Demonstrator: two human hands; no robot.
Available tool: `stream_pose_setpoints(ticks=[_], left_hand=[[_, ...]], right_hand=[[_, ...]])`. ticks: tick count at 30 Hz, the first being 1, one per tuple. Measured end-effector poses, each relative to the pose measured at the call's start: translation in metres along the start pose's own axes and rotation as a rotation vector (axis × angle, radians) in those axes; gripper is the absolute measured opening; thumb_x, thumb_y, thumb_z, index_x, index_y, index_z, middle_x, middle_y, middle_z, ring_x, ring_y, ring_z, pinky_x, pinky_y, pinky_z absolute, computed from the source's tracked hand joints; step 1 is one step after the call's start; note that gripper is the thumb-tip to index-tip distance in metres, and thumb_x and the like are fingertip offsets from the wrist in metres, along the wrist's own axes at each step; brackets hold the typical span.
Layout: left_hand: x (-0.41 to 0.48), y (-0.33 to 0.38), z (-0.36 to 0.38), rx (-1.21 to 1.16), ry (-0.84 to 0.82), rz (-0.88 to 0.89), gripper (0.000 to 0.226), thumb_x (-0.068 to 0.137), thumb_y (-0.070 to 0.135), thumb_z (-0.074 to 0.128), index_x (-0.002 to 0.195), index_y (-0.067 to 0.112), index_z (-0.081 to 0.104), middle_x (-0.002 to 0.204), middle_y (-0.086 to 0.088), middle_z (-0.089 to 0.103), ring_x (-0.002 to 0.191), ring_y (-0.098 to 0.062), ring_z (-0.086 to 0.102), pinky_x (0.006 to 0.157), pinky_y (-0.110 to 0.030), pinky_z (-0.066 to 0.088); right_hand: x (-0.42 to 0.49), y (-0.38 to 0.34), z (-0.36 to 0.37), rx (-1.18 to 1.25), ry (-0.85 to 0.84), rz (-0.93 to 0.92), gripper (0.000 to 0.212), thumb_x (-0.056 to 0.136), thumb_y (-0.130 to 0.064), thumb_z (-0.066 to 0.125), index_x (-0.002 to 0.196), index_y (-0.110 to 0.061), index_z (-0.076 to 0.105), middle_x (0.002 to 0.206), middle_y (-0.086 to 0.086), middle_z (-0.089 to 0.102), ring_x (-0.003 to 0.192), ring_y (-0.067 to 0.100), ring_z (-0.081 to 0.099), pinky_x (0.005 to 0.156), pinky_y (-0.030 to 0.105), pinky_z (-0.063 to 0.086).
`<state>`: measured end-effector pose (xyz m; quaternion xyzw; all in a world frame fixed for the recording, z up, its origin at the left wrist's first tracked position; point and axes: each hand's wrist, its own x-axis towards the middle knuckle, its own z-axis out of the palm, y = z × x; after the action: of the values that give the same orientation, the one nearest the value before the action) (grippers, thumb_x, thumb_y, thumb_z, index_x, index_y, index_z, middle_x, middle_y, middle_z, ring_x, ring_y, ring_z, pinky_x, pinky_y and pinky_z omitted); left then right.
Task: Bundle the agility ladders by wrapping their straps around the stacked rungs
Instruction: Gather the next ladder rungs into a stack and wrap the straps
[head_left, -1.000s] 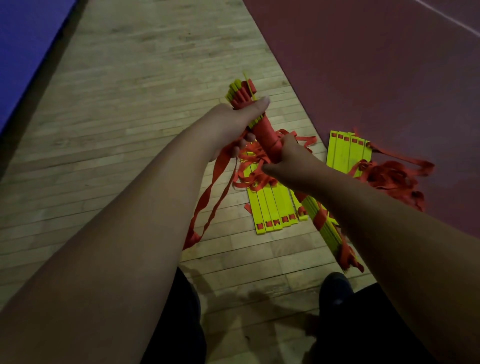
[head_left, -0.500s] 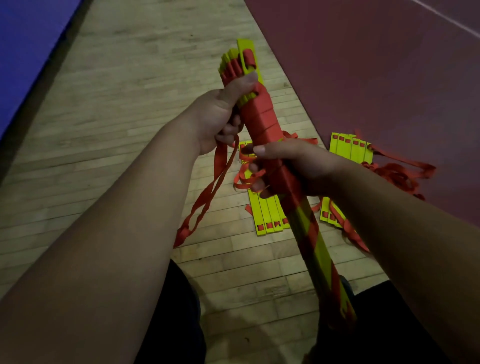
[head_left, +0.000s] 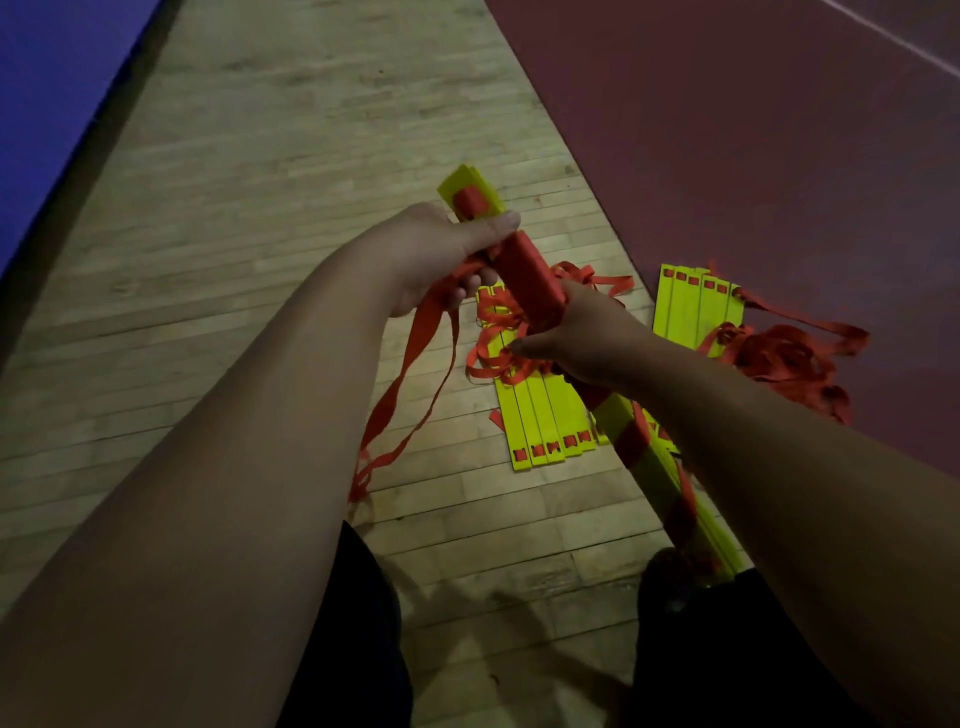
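I hold a stack of yellow rungs (head_left: 530, 275) in the air, slanted from upper left to lower right, with red strap wound tightly round its upper part and in looser turns lower down. My left hand (head_left: 441, 249) grips the stack near its far end, thumb across the top, and also holds the loose red strap (head_left: 410, 374), which hangs down in a long loop. My right hand (head_left: 576, 332) grips the stack at its middle, just below the tight red wrapping.
On the wooden floor under my hands lies a second ladder (head_left: 540, 415), yellow rungs side by side with tangled red strap. A third ladder (head_left: 696, 306) with a heap of strap lies to the right on the dark red mat (head_left: 753, 156). A blue mat (head_left: 47, 104) lies far left.
The stack has dropped lower and turned in my hands. My right hand has shifted its grip, and the hanging strap loop now swings lower on the left.
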<state>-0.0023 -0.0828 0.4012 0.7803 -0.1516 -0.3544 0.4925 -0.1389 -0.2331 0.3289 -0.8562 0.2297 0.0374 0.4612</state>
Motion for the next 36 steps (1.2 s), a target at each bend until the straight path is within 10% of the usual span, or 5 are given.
stream_pose_setpoints(ticks=[10, 14, 20, 36], left_hand=[[0.008, -0.006, 0.008, -0.081, 0.192, -0.038, 0.057, 0.087, 0.072, 0.077, 0.094, 0.015, 0.075, 0.070, 0.001, 0.065, 0.050, -0.007, 0.050, 0.045, -0.022, 0.039], [0.006, 0.000, -0.002, -0.162, 0.121, 0.045, 0.056, 0.089, 0.070, 0.076, 0.093, 0.015, 0.073, 0.071, 0.001, 0.061, 0.053, -0.008, 0.044, 0.045, -0.024, 0.037], [-0.002, 0.009, -0.008, -0.204, -0.005, 0.138, 0.051, 0.092, 0.067, 0.075, 0.086, 0.016, 0.068, 0.069, 0.001, 0.057, 0.052, -0.008, 0.040, 0.047, -0.023, 0.034], [-0.004, 0.005, -0.010, -0.166, -0.006, 0.008, 0.045, 0.095, 0.057, 0.076, 0.101, 0.013, 0.066, 0.069, 0.005, 0.064, 0.057, -0.004, 0.054, 0.047, -0.016, 0.042]], right_hand=[[-0.004, -0.010, 0.005, -0.074, -0.058, -0.034, 0.045, 0.099, -0.031, 0.075, 0.132, -0.020, 0.045, 0.105, 0.007, 0.066, 0.085, 0.019, 0.069, 0.064, 0.033, 0.051], [-0.009, -0.018, -0.011, 0.223, -0.137, -0.041, 0.043, 0.096, -0.059, 0.071, 0.118, -0.022, 0.064, 0.102, 0.014, 0.076, 0.084, 0.023, 0.070, 0.075, 0.041, 0.055], [-0.019, -0.021, -0.024, 0.601, -0.472, 0.025, 0.052, 0.095, -0.045, 0.072, 0.132, -0.009, 0.063, 0.094, 0.014, 0.069, 0.083, 0.028, 0.071, 0.071, 0.040, 0.057], [-0.006, -0.008, -0.012, 0.228, -0.009, -0.014, 0.048, 0.086, -0.041, 0.089, 0.123, -0.024, 0.064, 0.093, 0.007, 0.079, 0.076, 0.025, 0.079, 0.067, 0.037, 0.065]])
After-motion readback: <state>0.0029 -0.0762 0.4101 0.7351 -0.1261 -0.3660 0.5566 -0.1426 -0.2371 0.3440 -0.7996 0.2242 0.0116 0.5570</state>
